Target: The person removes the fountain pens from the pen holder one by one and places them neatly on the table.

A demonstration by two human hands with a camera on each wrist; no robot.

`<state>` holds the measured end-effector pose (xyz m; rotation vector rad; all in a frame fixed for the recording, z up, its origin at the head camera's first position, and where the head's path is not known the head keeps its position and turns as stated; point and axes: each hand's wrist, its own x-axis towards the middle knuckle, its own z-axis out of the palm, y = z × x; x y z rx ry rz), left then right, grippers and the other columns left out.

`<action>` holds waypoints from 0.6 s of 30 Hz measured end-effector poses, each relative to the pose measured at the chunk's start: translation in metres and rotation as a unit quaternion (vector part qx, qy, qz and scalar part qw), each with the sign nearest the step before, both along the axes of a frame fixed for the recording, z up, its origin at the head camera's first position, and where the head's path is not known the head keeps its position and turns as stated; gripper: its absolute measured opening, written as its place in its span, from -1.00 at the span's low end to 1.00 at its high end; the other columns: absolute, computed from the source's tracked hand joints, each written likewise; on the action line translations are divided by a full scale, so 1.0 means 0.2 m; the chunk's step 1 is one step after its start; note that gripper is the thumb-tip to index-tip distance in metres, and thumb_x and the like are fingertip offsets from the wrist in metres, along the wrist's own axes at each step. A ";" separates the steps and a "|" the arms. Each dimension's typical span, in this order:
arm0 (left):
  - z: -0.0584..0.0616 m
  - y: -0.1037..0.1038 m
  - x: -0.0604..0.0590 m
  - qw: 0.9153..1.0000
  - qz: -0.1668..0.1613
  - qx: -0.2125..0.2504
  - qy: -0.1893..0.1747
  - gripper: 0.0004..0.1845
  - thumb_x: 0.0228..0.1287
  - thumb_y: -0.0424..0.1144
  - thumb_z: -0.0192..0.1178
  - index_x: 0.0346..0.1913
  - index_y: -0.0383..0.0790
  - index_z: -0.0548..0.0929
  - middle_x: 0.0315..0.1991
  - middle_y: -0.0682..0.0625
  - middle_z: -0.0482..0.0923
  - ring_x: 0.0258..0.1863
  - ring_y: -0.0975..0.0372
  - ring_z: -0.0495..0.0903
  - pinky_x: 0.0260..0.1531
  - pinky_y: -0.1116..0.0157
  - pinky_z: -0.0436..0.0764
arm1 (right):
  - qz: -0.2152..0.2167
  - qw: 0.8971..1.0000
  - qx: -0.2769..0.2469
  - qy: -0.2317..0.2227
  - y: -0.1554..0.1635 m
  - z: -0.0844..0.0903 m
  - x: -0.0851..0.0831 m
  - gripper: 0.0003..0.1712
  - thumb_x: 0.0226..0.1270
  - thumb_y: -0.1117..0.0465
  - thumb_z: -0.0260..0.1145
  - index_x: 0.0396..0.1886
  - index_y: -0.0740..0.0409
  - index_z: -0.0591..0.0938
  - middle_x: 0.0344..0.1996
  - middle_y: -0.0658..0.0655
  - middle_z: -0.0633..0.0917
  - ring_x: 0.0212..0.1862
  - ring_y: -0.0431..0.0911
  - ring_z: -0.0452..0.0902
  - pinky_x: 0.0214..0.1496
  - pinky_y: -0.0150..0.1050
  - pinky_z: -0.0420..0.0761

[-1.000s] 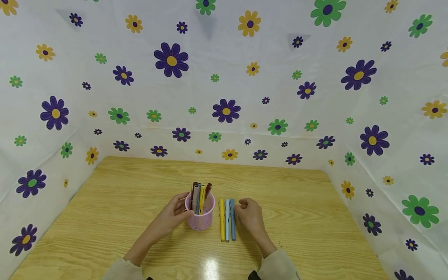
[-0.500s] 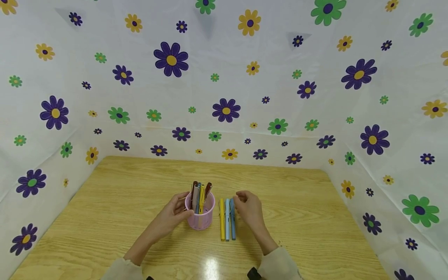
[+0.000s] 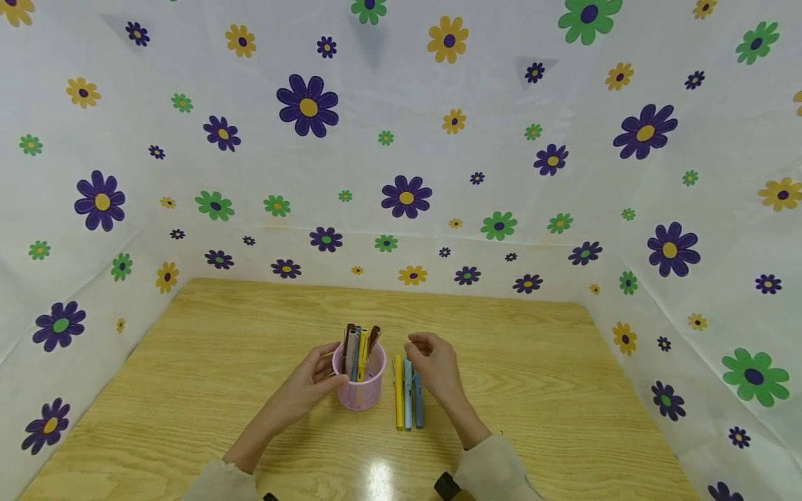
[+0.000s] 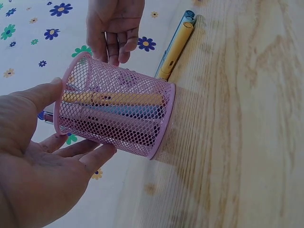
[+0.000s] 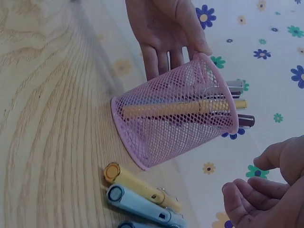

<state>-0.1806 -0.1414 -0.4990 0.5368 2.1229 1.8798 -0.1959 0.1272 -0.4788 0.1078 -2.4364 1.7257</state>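
A pink mesh pen holder (image 3: 370,393) stands upright on the table with several pens in it, among them a yellow pen (image 3: 362,362) and dark red ones. My left hand (image 3: 307,386) holds it from the left, thumb at the rim and fingers round the far side. To its right lie three pens side by side: yellow (image 3: 399,393), light blue (image 3: 408,396) and darker blue (image 3: 419,403). My right hand (image 3: 438,365) hovers over the far ends of the blue pens, fingers loosely bent; in the right wrist view nothing is between its thumb and fingers (image 5: 256,190).
The wooden table (image 3: 564,390) extends to both sides of the hands. A white flowered cloth (image 3: 351,160) encloses it at the back and on both sides. Small dark specks lie near the right sleeve (image 3: 495,466).
My right hand has risen from beside the darker blue pen and shifted left and away over the blue pens. The left hand and the pen holder have stayed in place.
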 end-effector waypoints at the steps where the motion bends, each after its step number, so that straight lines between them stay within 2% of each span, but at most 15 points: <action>1: 0.00 0.00 0.00 1.000 0.001 -0.001 -0.001 -0.20 0.53 -0.22 0.24 0.60 -0.39 0.04 0.56 -0.44 0.07 0.53 -0.23 0.15 0.46 0.07 0.30 | 0.004 1.000 -0.002 0.004 -0.01 0.01 0.00 -0.66 0.45 0.29 0.31 0.08 0.47 0.66 -0.23 0.25 0.76 -0.21 0.13 0.71 -0.28 -0.32 0.76; 5: 0.00 0.00 0.00 1.000 0.004 -0.003 -0.002 -0.20 0.53 -0.22 0.24 0.60 -0.38 0.05 0.56 -0.42 0.08 0.53 -0.22 0.16 0.47 0.07 0.31 | 0.019 0.999 -0.007 0.027 -0.05 0.02 0.00 -0.68 0.46 0.29 0.32 0.08 0.43 0.68 -0.18 0.27 0.76 -0.20 0.01 0.71 -0.22 -0.28 0.78; 10: 0.00 0.00 0.00 1.000 0.002 0.001 -0.005 -0.20 0.52 -0.20 0.25 0.60 -0.34 0.05 0.57 -0.40 0.08 0.53 -0.20 0.16 0.45 0.14 0.34 | 0.036 0.997 -0.009 0.060 -0.08 0.02 -0.02 -0.68 0.48 0.28 0.33 0.08 0.44 0.68 -0.13 0.29 0.76 -0.15 0.04 0.69 -0.19 -0.34 0.74; 13: 0.00 0.00 -0.01 1.000 -0.002 0.005 -0.002 -0.20 0.53 -0.22 0.24 0.60 -0.36 0.05 0.56 -0.42 0.08 0.53 -0.22 0.17 0.44 0.12 0.37 | 0.045 0.997 -0.023 0.063 -0.10 0.03 -0.03 -0.66 0.48 0.27 0.34 0.08 0.47 0.66 -0.14 0.30 0.75 -0.15 0.06 0.69 -0.22 -0.35 0.75; 18: -0.01 0.00 -0.01 1.000 -0.002 0.003 0.001 -0.21 0.53 -0.23 0.24 0.60 -0.37 0.05 0.56 -0.42 0.09 0.52 -0.22 0.18 0.43 0.08 0.38 | 0.045 0.997 -0.026 0.055 -0.14 0.03 -0.04 -0.66 0.47 0.25 0.37 0.08 0.41 0.69 -0.12 0.27 0.76 -0.12 0.04 0.68 -0.16 -0.38 0.71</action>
